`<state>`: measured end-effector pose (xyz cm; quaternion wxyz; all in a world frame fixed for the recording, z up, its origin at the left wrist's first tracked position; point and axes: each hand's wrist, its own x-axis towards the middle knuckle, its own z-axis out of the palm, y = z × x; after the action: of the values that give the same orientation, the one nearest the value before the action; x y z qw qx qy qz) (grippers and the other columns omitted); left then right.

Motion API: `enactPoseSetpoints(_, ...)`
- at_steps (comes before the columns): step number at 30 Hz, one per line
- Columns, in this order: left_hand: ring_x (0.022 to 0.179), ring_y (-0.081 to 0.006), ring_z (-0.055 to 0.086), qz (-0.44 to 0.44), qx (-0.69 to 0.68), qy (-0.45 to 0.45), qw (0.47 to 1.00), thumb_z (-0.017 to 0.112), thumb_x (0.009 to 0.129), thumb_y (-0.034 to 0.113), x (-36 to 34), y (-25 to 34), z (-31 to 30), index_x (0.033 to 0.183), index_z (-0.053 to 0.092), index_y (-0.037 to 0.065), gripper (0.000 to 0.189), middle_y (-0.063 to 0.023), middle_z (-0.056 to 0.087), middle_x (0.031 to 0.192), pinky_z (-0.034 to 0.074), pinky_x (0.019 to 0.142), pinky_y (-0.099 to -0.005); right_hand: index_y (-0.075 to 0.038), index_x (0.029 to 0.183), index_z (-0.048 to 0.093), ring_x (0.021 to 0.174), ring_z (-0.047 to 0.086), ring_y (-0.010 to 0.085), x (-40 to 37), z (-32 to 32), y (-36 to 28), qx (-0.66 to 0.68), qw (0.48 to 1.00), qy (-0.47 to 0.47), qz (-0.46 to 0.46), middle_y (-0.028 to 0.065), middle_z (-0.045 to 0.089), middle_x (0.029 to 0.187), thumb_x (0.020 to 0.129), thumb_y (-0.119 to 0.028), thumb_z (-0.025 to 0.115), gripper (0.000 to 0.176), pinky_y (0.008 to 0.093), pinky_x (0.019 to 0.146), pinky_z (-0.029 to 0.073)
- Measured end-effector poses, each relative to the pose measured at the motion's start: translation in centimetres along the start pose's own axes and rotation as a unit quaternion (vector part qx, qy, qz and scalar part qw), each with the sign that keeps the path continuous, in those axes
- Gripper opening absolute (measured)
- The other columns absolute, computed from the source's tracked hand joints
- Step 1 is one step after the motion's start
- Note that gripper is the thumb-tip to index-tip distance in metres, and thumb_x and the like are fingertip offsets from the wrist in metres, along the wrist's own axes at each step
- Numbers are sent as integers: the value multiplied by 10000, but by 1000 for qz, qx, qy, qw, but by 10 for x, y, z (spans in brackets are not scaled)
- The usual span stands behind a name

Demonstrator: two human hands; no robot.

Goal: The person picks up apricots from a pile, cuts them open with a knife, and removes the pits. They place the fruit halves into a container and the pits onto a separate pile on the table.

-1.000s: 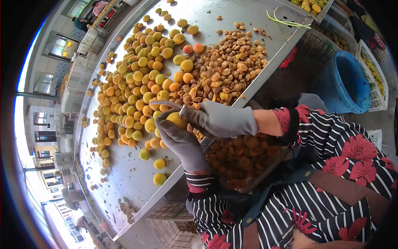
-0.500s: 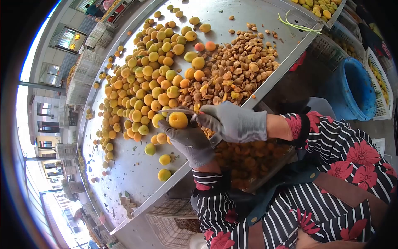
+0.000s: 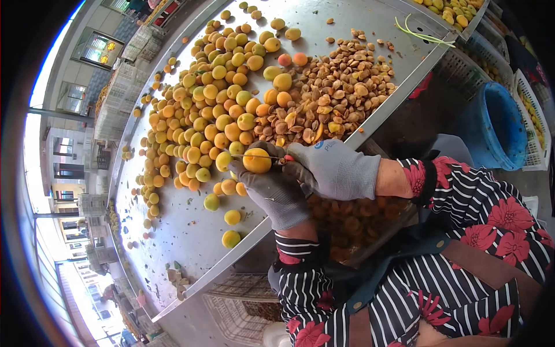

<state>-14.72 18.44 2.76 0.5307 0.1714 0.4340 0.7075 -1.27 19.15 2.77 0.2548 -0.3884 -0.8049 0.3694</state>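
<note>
Grip of the left hand (image 3: 274, 194) is closed around one yellow-orange fruit (image 3: 257, 161), which sits up at the fingertips just above the near edge of the metal surface (image 3: 185, 237). Right hand (image 3: 335, 170) has its fingers wrapped on a knife (image 3: 254, 155), blade thin and nearly edge-on, lying across the fruit; can't tell how deep it's in. Both hands gloved, close together. Change vs 1.0 s ago: blade was angled out over the left fingers, broad side showing, fruit mostly tucked in the palm; at 0.5 s it ran along the fruit's far side. Now it crosses the fruit itself. View has shifted a bit, so everything slid right in frame; pile of whole fruit (image 3: 202, 115) and heap of pits (image 3: 347, 87) beside it look unchanged. Blue bucket (image 3: 504, 127) stands on the floor past the right arm, same spot.
</note>
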Motion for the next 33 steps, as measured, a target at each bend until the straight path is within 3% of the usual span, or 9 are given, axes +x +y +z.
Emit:
enactPoseSetpoints(4, 519, -114, 471, -36, 10, 13, 999, 233, 1071, 570, -10, 7, 10, 895, 565, 58, 635, -40, 538, 714, 377, 401, -213, 8, 1064, 547, 707, 690, 414, 0, -1, 0, -38, 999, 3, 1, 227, 665, 711, 1030, -340, 510, 352, 492, 635, 528)
enactPoseSetpoints(10, 450, -114, 429, 36, 34, 69, 996, 227, 1071, 578, -7, -2, 10, 929, 589, 52, 654, -34, 530, 708, 369, 406, -214, 32, 1056, 548, 708, 692, 421, -3, 4, 2, -41, 999, -4, -5, 250, 657, 700, 1008, -281, 536, 317, 485, 643, 533)
enactPoseSetpoints(12, 663, -119, 531, 48, 93, 69, 992, 316, 1063, 585, -17, 2, 11, 1010, 590, 55, 598, -29, 576, 799, 459, 590, -216, 23, 1085, 544, 682, 670, 434, -4, 6, 5, -33, 999, 4, -14, 246, 639, 683, 1023, -295, 520, 325, 497, 610, 514)
enactPoseSetpoints(16, 681, -108, 535, 77, 150, 43, 985, 288, 1063, 598, -14, -1, -1, 1011, 595, 43, 636, -35, 586, 826, 455, 585, -214, 25, 1115, 534, 693, 650, 459, -4, 4, 3, -12, 1000, -5, -14, 255, 628, 689, 1025, -288, 525, 326, 515, 603, 500)
enactPoseSetpoints(20, 797, -166, 588, 187, 254, 15, 949, 245, 1075, 582, -2, -6, -17, 1050, 600, 5, 677, -66, 623, 902, 505, 745, -282, 29, 1100, 549, 740, 655, 463, -3, -8, 2, 17, 1000, -10, -18, 263, 641, 732, 1039, -298, 518, 335, 500, 633, 502)
enactPoseSetpoints(22, 861, -192, 606, 232, 297, 5, 926, 236, 1078, 580, 1, -5, -20, 1090, 603, -15, 698, -84, 638, 948, 518, 828, -317, 26, 1092, 585, 829, 675, 457, 1, -14, 2, 114, 992, -50, 2, 274, 673, 832, 1051, -299, 487, 342, 504, 718, 513)
enactPoseSetpoints(24, 1021, -229, 602, 63, -27, -96, 993, 253, 1077, 574, 2, -3, -23, 1279, 563, -46, 722, -111, 646, 1129, 466, 996, -371, 26, 1098, 582, 826, 670, 464, -1, -13, 2, 150, 988, -40, 8, 273, 670, 831, 1059, -315, 475, 360, 508, 710, 508)
enactPoseSetpoints(29, 1173, -253, 562, 44, -57, -160, 985, 454, 1019, 597, -17, -11, -9, 1485, 383, 6, 757, -125, 577, 1312, 436, 1048, -421, 20, 1116, 577, 811, 662, 474, -5, -9, 8, 200, 980, -8, 16, 276, 664, 822, 1070, -346, 453, 389, 516, 705, 504)
enactPoseSetpoints(33, 1273, -315, 535, 65, -19, -167, 984, 588, 990, 480, -20, -4, -1, 1537, 283, -2, 790, -182, 541, 1379, 403, 1123, -465, -9, 1135, 579, 789, 670, 457, -12, -14, 9, 84, 996, -17, -6, 269, 665, 809, 1062, -368, 456, 386, 515, 702, 515)
